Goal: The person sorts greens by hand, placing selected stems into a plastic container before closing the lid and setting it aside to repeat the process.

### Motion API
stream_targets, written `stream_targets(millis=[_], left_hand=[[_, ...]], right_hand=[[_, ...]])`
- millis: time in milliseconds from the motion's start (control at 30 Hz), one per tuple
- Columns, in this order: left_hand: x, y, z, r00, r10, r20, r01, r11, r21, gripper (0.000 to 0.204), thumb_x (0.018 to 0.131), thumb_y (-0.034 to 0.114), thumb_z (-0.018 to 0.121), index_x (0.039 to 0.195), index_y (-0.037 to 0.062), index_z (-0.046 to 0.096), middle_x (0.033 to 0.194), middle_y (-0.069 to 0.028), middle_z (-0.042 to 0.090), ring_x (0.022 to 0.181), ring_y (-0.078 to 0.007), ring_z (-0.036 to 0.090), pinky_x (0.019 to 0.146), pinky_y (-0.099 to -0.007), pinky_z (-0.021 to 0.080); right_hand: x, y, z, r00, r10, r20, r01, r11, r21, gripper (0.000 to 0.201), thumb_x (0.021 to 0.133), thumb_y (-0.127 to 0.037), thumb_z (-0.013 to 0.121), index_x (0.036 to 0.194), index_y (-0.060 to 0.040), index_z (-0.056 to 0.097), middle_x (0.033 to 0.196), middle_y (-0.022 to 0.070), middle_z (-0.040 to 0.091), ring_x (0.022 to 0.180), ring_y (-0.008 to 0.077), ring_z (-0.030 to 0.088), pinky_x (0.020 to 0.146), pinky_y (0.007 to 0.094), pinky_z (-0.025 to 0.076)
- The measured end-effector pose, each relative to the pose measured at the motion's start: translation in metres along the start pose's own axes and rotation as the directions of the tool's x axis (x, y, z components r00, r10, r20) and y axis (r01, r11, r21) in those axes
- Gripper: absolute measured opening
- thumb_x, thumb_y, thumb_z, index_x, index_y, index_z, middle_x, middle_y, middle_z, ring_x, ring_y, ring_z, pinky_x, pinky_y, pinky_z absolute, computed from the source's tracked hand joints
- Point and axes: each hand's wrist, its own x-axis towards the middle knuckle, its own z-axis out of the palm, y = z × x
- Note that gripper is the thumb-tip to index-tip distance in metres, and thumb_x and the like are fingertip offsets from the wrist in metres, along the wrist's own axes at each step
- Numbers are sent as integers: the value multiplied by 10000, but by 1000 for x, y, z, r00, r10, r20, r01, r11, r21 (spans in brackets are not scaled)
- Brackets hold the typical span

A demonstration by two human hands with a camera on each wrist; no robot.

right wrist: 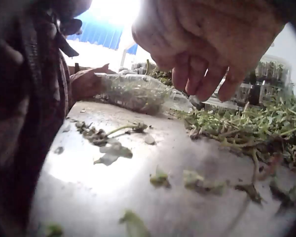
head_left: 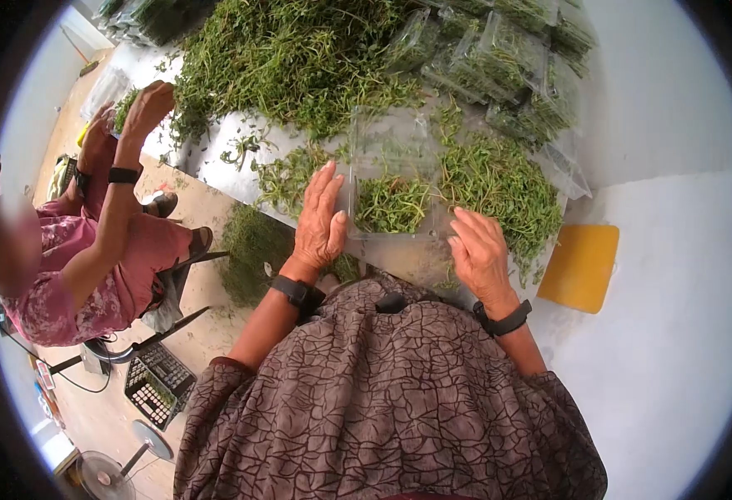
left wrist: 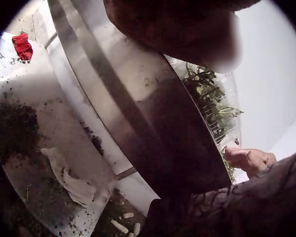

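Closest to you is your patterned garment point(head_left: 374, 400), with your forearms coming out on both sides and a dark band point(head_left: 298, 293) round your left wrist. Your left hand point(head_left: 320, 223) is released, its fingers extended and its thumb apart, at the left side of the clear container point(head_left: 393, 204). The right wrist view shows its fingers at the container's end, though you cannot tell how firmly they touch. Your right hand point(head_left: 480, 258) grips nothing that shows; its fingers are loosely bent and hang over the table point(head_left: 237, 158), just to the right of the container and apart from it.

So the container lies between your two hands, flat near the table's front edge. Green sprigs fill its near part, and its transparent lid point(head_left: 389, 142) is open on the far side. A smaller pile of greens point(head_left: 499, 196) spreads beyond your right hand, and a yellow board point(head_left: 579, 268) sits past the table's right edge. Loose sprigs lie to the left of the container.

Farther off, a large heap of greens point(head_left: 287, 62) covers the back of the table, with packed containers point(head_left: 503, 62) stacked to its right. Over on the left, another person point(head_left: 99, 250) in pink sits with both hands raised near the table, and a black crate point(head_left: 159, 385) stands on the floor.
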Motion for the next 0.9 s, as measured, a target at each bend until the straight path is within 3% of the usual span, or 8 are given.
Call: stream_targets(millis=[133,467,533,700,900], left_hand=[[0,1,0,999,-27,40,27,999,20,537,973,385,362,1371,27,411,1471,-209,347,1356,-425,316,1123,-475,257],[-1,-1,2,1000,-5,-9,5,1000,2,541,961,390,368,1319,-6,458,1435,-206,401,1324,-417,373,1118,-470,284],[-4,-2,5,997,-70,-24,70,998,-3,589,956,453,316,1337,30,470,1429,-186,421,1330,-404,374,1108,-470,286],[-1,-2,1,1000,-4,-11,4,1000,-4,527,961,384,364,1299,-7,469,1406,-217,421,1304,-409,396,1125,-483,276],[-2,-2,2,1000,11,-24,-11,1000,-25,533,956,394,386,1298,-7,469,1386,-219,445,1282,-407,427,1118,-486,287]], right_hand=[[-15,1,-4,997,20,73,-17,999,-30,290,794,-61,668,1060,44,624,1186,186,614,1104,349,561,945,453,434],[-42,-1,4,965,87,246,-67,994,-89,308,822,-52,601,1113,47,603,1249,192,570,1211,358,495,1030,473,381],[-45,0,8,969,107,225,-85,991,-106,332,816,-48,599,1136,43,590,1262,186,560,1240,352,471,1056,477,357],[-55,8,24,986,88,143,-75,993,-94,361,799,4,502,1147,39,590,1276,166,561,1246,345,469,1071,480,340],[-60,9,26,983,109,145,-92,989,-114,346,818,-4,488,1142,42,598,1281,156,565,1259,333,464,1075,478,332]])
